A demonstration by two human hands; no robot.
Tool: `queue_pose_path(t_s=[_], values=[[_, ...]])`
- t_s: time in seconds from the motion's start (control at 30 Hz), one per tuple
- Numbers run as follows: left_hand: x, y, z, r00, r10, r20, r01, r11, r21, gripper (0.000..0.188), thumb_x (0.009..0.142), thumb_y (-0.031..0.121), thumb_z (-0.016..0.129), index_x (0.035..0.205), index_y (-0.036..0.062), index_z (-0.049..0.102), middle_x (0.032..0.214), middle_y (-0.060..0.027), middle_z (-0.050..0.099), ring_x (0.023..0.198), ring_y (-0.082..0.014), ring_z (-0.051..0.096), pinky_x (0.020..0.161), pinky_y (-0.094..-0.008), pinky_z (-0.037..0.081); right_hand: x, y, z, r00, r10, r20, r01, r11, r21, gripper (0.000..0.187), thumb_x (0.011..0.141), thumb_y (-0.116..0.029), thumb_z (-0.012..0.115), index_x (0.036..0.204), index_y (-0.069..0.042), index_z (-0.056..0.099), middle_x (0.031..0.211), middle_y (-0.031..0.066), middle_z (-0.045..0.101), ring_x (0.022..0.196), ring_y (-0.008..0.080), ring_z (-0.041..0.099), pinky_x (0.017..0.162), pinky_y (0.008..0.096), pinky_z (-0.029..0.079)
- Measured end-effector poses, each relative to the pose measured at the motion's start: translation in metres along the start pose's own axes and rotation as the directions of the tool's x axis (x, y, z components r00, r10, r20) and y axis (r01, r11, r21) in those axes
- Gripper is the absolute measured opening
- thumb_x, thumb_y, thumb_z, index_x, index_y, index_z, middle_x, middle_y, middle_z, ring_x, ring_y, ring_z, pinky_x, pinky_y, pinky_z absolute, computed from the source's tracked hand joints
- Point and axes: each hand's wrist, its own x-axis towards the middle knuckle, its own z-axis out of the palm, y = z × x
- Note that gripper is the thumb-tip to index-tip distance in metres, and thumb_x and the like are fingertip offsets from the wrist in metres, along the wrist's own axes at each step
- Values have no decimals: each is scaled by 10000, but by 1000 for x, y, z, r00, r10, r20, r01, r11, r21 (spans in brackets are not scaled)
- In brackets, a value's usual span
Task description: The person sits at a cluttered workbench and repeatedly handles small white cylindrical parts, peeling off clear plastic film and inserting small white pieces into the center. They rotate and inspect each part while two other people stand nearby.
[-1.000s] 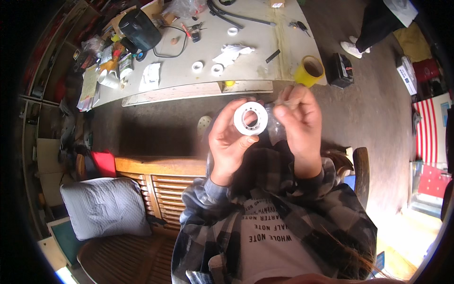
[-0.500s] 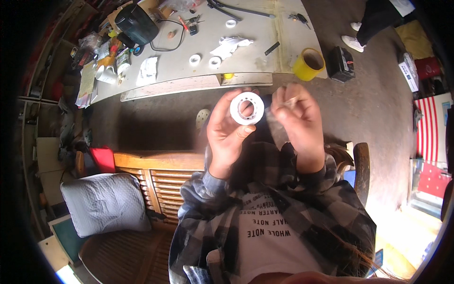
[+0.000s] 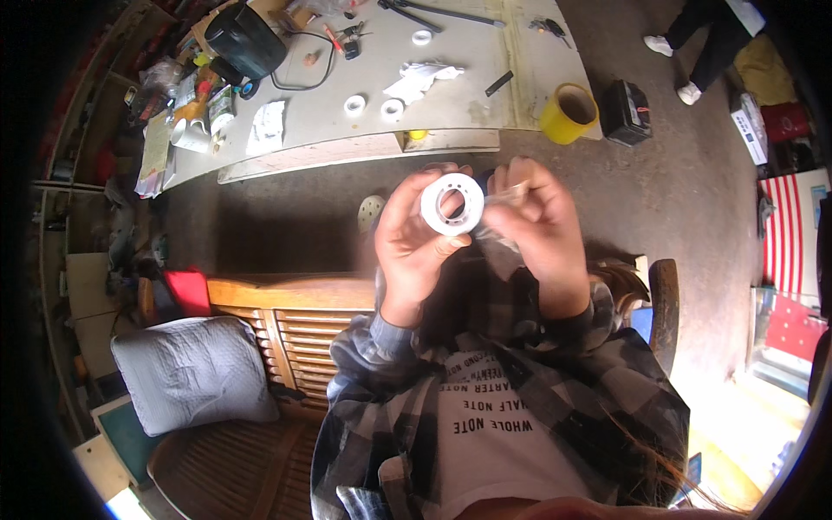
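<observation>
My left hand [image 3: 407,247] is closed around a white ring-shaped roll [image 3: 432,218], which looks like a small tape roll; its round, notched face is turned up and a fingertip shows through the hole. Close on its right, my right hand [image 3: 548,232], somewhat blurred, pinches a thin, pale, see-through strip [image 3: 513,196]. The strip hangs between the two hands near the roll's edge; whether it joins the roll I cannot tell.
Ahead stands a pale table [image 3: 329,95] with similar white rolls [image 3: 392,110], crumpled white cloth or paper [image 3: 425,81], a wide yellow tape roll [image 3: 569,113] and a black appliance [image 3: 245,41]. A wooden bench [image 3: 295,321] with a grey cushion [image 3: 195,374] is behind. A person [image 3: 706,43] stands far right.
My right hand has shifted slightly left and down towards the roll, and more of the pale strip shows. The left hand barely moves. The person at far right has taken a step.
</observation>
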Motion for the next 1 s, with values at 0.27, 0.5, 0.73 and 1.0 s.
queue_pose_path(t_s=[0.27, 0.5, 0.73, 1.0], values=[[1, 6, -5, 997, 74, 28, -77, 987, 141, 672, 621, -7, 800, 1218, 1, 494, 1201, -161, 545, 1127, -281, 534, 950, -386, 437, 3, 8, -2, 997, -44, 59, 34, 987, 155, 261, 775, 81, 634, 782, -80, 429, 736, -39, 422, 730, 30, 417, 648, 195, 370], [1, 7, -9, 999, 22, -33, -16, 984, 175, 676, 617, -5, 805, 1218, -14, 496, 1155, -145, 584, 1063, -227, 563, 939, -361, 444, -3, 2, 7, 1000, -8, -12, 4, 956, -292, 245, 780, 35, 666, 785, -71, 445, 721, -35, 423, 659, 21, 413, 598, 177, 349], [3, 8, -4, 954, -299, 18, 294, 922, -253, 658, 742, 323, 751, 1233, -24, 486, 1242, -163, 518, 1134, -280, 526, 982, -391, 417, 5, -7, -1, 971, -235, 39, 223, 955, 194, 286, 796, -84, 655, 789, -111, 370, 710, -16, 384, 670, 92, 353, 593, 232, 277], [-2, 9, 4, 938, -337, 85, 340, 842, -419, 737, 794, 358, 700, 1300, -69, 376, 1247, -162, 505, 1147, -242, 509, 994, -352, 387, 4, -6, 5, 957, -265, 121, 251, 961, 114, 271, 729, 87, 646, 881, -49, 468, 825, 35, 480, 771, 105, 453, 740, 241, 397]])
